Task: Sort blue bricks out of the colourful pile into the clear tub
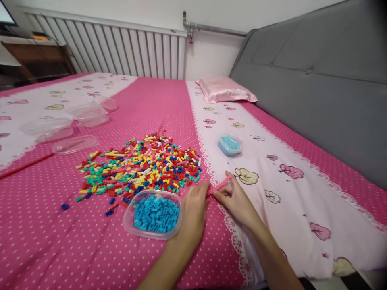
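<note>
**Pink strip pinched in both hands**

The left hand (195,209) and right hand (236,201) each gripped a pink brick strip (220,185) low over the bed (60,241). A blue-brick tub (155,214) sat just beside the left hand, with the mixed brick pile (142,165) behind it.

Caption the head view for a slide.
Left hand and right hand hold a pink brick strip beside a blue-brick tub and mixed brick pile.

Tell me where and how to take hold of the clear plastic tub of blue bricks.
Take the clear plastic tub by its rim on the two long sides, from above. It sits open and level on the pink dotted bedsheet, full of loose blue bricks, so a level grip likely avoids spills.
</note>
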### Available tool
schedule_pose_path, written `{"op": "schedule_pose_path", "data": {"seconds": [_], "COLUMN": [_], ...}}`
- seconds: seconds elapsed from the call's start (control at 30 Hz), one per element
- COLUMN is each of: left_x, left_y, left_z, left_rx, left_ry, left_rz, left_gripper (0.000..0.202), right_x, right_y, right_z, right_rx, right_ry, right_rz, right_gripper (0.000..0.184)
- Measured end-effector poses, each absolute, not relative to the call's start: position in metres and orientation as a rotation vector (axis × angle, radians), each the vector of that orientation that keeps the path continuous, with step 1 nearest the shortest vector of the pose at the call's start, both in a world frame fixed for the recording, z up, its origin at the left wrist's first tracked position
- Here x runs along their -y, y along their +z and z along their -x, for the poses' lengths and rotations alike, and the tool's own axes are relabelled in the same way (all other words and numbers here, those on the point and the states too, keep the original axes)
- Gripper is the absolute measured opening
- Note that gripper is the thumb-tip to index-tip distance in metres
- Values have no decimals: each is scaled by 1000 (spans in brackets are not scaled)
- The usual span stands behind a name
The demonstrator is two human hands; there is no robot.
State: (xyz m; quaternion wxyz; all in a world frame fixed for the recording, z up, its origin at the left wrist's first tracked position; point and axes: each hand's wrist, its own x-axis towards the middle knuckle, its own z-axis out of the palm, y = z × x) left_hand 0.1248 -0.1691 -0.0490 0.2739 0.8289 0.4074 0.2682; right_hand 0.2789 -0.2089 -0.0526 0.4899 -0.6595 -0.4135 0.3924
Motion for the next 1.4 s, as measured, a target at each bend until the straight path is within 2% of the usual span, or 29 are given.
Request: {"op": "schedule_pose_path", "data": {"seconds": [0.13,0.27,0.43,0.53,0.6,0.67,0.83,1.07,1.4], "left_x": [167,167,168,170,171,173,175,174,176], "left_y": [-60,-59,-52,-51,-51,-51,-55,-57,-55], "left_z": [-113,-108,-109,-110,-111,-111,-109,-110,-113], "left_rx": [-1046,-1054,-1067,-1064,-1076,-1116,-1162,-1121,-1200], "left_ry": [843,861,891,897,883,854,842,935,815], "left_rz": [-2212,-2153,-2037,-2033,-2059,-2092,-2093,-2039,-2096], "left_gripper": [53,47,36,28,26,26,32,22,23], "right_x": [208,207,213,218,219,219,214,212,212], "right_y": [-52,-48,-42,-41,-42,-43,-49,-49,-48], "right_z": [-282,-284,-280,-278,-277,-276,-272,-267,-266], "right_rx": [1052,1195,1295,1380,1544,1685,1726,1723,1799], "right_ry": [929,797,314,163,233,305,260,217,234], "right_rz": [1654,1784,2050,1947,1810,1720,1706,1714,1666], "right_gripper": [101,87,70,44,26,17,14,13,14]}}
